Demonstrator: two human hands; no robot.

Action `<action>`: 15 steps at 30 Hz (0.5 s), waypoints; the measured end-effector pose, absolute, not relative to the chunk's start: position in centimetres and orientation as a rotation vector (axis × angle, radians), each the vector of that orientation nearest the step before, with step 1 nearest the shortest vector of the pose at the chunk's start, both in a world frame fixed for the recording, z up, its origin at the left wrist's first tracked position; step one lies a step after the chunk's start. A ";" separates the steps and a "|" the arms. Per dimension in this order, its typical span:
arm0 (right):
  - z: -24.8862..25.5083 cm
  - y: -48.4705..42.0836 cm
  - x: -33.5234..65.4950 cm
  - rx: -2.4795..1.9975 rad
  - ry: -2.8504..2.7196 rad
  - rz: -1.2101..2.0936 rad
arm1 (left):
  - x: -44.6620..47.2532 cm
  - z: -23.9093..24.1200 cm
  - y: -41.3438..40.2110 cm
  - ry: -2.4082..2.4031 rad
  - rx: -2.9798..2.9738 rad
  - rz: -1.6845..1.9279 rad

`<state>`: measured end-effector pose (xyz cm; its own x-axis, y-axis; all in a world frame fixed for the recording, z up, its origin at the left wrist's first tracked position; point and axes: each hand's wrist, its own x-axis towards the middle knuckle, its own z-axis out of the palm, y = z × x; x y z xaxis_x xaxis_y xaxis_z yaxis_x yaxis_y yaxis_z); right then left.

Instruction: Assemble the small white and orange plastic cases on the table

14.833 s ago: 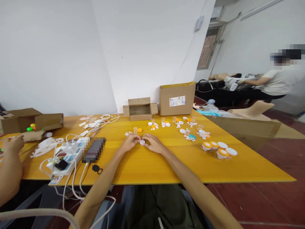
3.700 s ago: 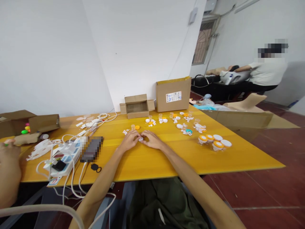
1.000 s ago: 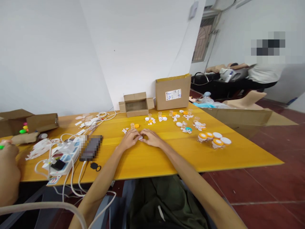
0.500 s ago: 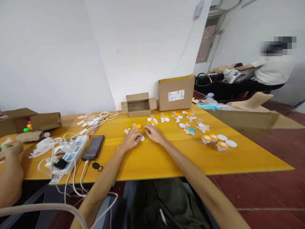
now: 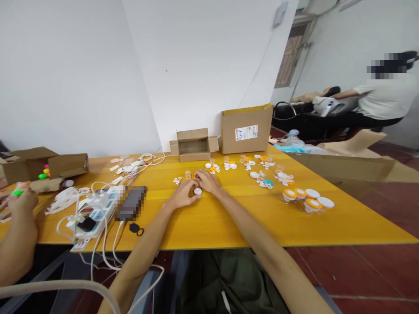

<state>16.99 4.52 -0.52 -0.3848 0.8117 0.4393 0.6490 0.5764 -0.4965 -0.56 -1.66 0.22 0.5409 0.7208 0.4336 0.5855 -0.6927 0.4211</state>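
Observation:
My left hand (image 5: 182,196) rests on the yellow table (image 5: 229,218), its thumb and forefinger curled loosely round a small white round cap (image 5: 197,191) that lies on the tabletop. My right hand (image 5: 206,181) reaches just past it. Its fingertips are bent down onto a small orange cap (image 5: 195,176) next to a clear little vial (image 5: 187,174). Small white printed labels (image 5: 177,180) lie to the left of the vial.
Caps, vials and labels (image 5: 262,174) are scattered behind my hands, and lidded jars (image 5: 307,199) stand to the right. Two cardboard boxes (image 5: 246,128) (image 5: 194,145) stand at the wall. A power strip with cables (image 5: 94,211) and a phone (image 5: 131,203) lie left. Another person's hand (image 5: 19,205) holds something green.
My right hand has let go of the white cap and moved forward to the orange cap. The left hand stays at the white cap. The camera has shifted slightly.

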 end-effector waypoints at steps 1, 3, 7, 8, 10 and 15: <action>-0.5 4.3 17.2 -1.157 -2.146 0.333 | -0.5 0.2 -1.7 1.103 2.545 0.868; -0.6 3.8 17.7 -1.139 -2.131 0.373 | -0.3 0.3 -1.8 1.116 2.528 0.867; -0.9 3.1 18.9 -1.073 -2.049 0.513 | 0.0 0.3 -1.8 1.142 2.489 0.885; -1.0 3.0 19.2 -1.053 -2.014 0.568 | 0.0 0.2 -1.8 1.144 2.481 0.890; -1.2 2.9 19.7 -1.009 -1.930 0.686 | 0.0 0.2 -1.8 1.142 2.467 0.895; -1.4 2.8 20.8 -0.899 -1.776 0.937 | 0.1 0.2 -1.7 1.141 2.423 0.886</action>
<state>20.84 2.78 -1.37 -0.3237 0.8683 0.3759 0.1799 0.4465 -0.8765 0.14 -1.67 0.18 0.4890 0.7762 0.3980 0.5780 -0.6300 0.5186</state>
